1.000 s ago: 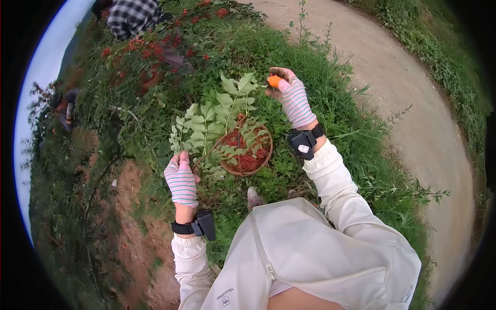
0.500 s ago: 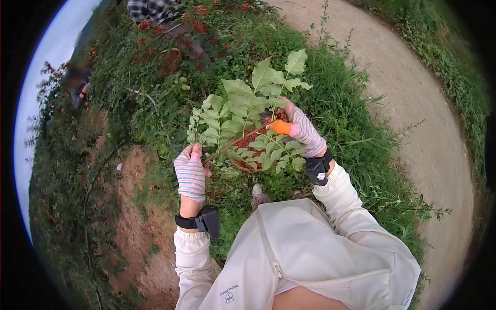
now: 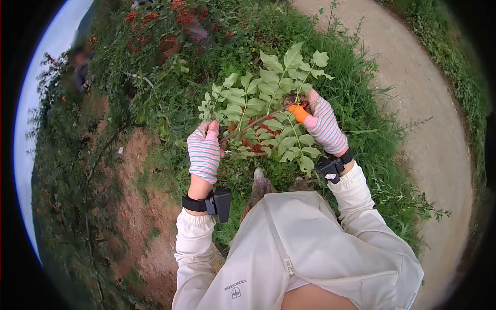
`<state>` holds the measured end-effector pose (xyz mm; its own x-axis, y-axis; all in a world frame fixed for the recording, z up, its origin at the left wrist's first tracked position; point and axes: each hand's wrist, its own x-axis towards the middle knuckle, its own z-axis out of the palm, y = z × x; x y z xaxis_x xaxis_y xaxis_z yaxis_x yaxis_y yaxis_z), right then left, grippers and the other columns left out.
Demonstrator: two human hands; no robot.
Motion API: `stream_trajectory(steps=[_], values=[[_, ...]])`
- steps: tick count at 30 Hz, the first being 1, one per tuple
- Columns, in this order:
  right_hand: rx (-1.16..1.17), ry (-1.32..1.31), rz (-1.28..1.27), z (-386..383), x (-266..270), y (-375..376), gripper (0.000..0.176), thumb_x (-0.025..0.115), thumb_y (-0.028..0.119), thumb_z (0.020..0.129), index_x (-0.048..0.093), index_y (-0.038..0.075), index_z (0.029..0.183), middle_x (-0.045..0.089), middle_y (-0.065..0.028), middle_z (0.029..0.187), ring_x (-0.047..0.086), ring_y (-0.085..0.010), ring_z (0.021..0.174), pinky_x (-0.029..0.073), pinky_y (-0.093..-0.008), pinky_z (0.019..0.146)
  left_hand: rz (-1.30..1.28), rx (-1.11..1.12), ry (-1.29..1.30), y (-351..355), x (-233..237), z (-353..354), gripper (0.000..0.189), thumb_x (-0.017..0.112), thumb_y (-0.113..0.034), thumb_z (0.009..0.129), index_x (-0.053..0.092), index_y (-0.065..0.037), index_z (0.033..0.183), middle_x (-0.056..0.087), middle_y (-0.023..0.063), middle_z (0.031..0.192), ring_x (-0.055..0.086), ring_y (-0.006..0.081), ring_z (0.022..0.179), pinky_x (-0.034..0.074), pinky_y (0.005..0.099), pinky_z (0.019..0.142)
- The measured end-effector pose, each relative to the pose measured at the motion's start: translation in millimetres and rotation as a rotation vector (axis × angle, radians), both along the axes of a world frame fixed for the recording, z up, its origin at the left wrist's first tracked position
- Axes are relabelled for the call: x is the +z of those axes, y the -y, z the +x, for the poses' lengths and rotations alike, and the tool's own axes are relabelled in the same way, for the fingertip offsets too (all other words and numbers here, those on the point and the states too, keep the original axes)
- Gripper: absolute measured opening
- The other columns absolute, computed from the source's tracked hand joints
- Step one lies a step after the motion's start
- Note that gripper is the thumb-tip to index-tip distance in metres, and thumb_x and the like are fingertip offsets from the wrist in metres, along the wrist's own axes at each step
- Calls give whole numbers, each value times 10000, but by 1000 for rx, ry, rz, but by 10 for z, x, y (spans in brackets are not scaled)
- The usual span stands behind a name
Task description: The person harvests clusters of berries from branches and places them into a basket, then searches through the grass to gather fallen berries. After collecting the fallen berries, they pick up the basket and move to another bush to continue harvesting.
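My left hand (image 3: 204,151), in a striped fingerless glove, grips the lower end of a leafy branch (image 3: 258,93) by its brown stem. The branch slants up to the right, with broad green leaflets and small red berries. My right hand (image 3: 321,121), in the same kind of glove with an orange cap on the thumb, is closed on the stem higher up, near a red berry cluster. A woven basket (image 3: 256,153) holding red berries lies on the grass under the branch, mostly hidden by leaves.
Thick grass surrounds the basket. A dirt path (image 3: 413,93) curves along the right. Bare red soil (image 3: 139,206) drops away on the left. Bushes with red berries (image 3: 175,20) stand at the top, and another person (image 3: 80,70) is partly visible at the far left.
My right hand came down from the grass onto the branch stem. Both hands lifted the branch and brought it closer, so it now covers most of the basket.
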<state>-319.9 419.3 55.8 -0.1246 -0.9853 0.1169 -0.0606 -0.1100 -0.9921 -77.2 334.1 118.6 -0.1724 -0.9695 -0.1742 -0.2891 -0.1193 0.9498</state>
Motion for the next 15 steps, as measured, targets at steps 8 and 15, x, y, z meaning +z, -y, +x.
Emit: stream_trajectory(steps=[8, 15], values=[[-535, 211, 123, -58, -537, 213, 425, 491, 15, 798, 418, -40, 1213, 536, -130, 1096, 541, -172, 952, 437, -265, 842, -80, 16, 118, -44, -115, 57, 295, 513, -263, 907, 561, 28, 906, 498, -13, 662, 416, 50, 433, 373, 196, 407], [-264, 805, 477, -198, -2218, 893, 403, 496, 210, 874, 438, 8, 1218, 553, -121, 1111, 563, -225, 944, 453, -331, 816, 137, -262, 175, -147, -379, 486, 262, 498, -236, 902, 535, 7, 810, 479, -13, 581, 428, 57, 449, 364, 207, 437]])
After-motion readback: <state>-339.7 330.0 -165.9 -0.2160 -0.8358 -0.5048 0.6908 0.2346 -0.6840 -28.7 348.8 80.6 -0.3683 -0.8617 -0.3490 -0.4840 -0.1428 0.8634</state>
